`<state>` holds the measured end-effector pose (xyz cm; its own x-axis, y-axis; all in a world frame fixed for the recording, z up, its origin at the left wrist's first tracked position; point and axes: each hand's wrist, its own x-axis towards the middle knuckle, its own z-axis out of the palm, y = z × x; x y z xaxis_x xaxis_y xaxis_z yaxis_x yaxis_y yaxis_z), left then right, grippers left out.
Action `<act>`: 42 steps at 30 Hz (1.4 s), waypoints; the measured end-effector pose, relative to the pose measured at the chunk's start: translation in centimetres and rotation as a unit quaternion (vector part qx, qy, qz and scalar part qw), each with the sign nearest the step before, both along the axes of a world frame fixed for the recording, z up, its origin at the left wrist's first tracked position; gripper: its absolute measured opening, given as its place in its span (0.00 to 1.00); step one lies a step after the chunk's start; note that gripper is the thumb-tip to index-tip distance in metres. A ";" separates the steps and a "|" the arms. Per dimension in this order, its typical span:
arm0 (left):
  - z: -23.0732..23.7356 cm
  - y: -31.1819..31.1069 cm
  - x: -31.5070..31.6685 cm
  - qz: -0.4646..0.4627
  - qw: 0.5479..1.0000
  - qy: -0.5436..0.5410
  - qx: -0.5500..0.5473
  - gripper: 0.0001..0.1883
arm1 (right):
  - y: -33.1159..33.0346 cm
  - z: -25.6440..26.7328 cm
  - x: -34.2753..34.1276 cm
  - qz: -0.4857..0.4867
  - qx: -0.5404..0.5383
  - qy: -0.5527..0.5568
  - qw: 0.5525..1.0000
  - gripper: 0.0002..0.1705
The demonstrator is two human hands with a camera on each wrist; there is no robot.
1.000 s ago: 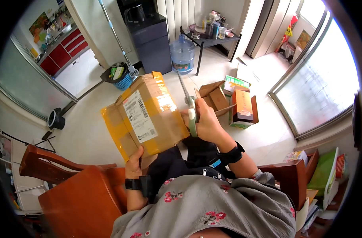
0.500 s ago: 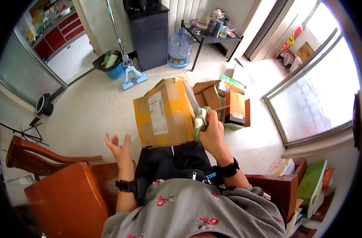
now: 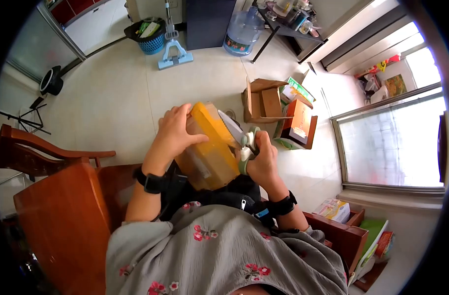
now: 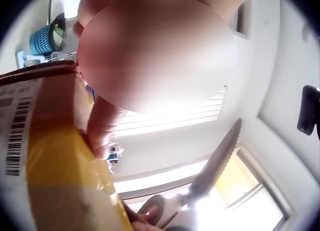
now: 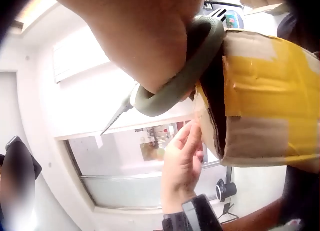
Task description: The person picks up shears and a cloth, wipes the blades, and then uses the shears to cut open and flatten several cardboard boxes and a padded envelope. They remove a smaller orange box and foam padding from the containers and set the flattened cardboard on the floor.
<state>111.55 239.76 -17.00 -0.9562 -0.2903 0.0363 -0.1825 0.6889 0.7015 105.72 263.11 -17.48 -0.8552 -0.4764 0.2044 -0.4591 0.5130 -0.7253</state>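
Now, in the head view, the left hand [image 3: 175, 132] has been brought back to the box [image 3: 209, 157], from which it was held off just before; its thumb is laid on the yellow tape [image 3: 215, 135] and set apart from the fingers, which are bent over the far left edge. The box, kept above the lap between both hands, has been tilted and turned. By the right hand [image 3: 264, 160] the scissors [image 3: 232, 128] are gripped, fingers curled round the handles, blades pointed far and left along the box's right side. In the left wrist view, a fingertip [image 4: 101, 148] is seen pressed at the taped edge, and the label [image 4: 19, 136] is shown on the box's side; the other fingers are mostly hidden. In the right wrist view, a dark gap [image 5: 215, 86] is seen beside a green handle, and the left fingertips are met close together at the box's edge; how the right fingers lie cannot be told there. With both sides attended, the box is probably better steadied than when left unheld.
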 end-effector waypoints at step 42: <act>-1.4 -3.3 -0.6 -0.138 0.942 0.044 0.302 0.24 | 4.1 11.7 3.2 0.116 0.277 -0.445 0.844 0.34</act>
<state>110.96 236.41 -18.40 -0.9994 -0.0236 0.0260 0.0215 0.1714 0.9850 108.97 267.26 -5.76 -0.4234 -0.4637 -0.7783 0.0052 0.8579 -0.5139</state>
